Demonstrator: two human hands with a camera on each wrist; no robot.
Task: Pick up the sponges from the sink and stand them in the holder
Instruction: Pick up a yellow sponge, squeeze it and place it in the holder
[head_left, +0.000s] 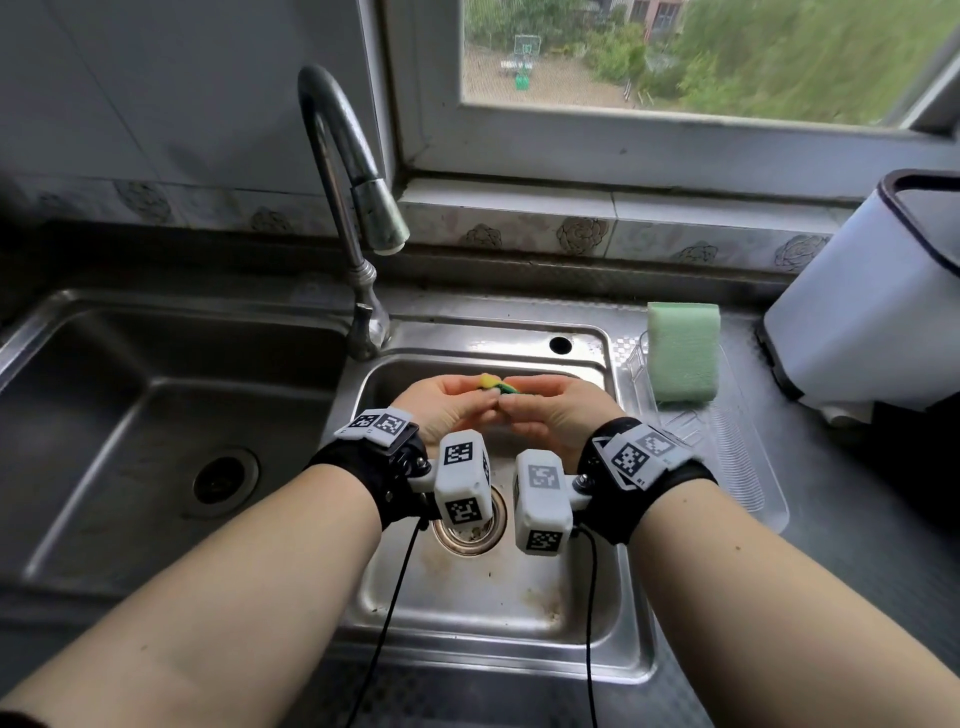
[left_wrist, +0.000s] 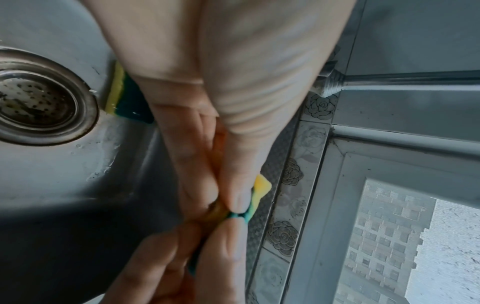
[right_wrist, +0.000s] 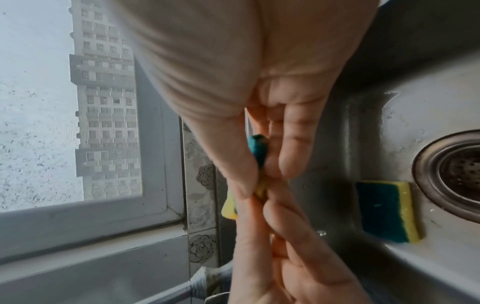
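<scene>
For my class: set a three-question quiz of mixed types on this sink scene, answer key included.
1. True or false: both hands grip one yellow-green sponge.
2. How many sponges stand in the holder?
3. The second yellow-green sponge lies: A) on the windowsill B) in the sink basin beside the drain C) under the tap.

Key: 1 true, left hand and right hand; 2 one, the pale green sponge; 3 B.
</scene>
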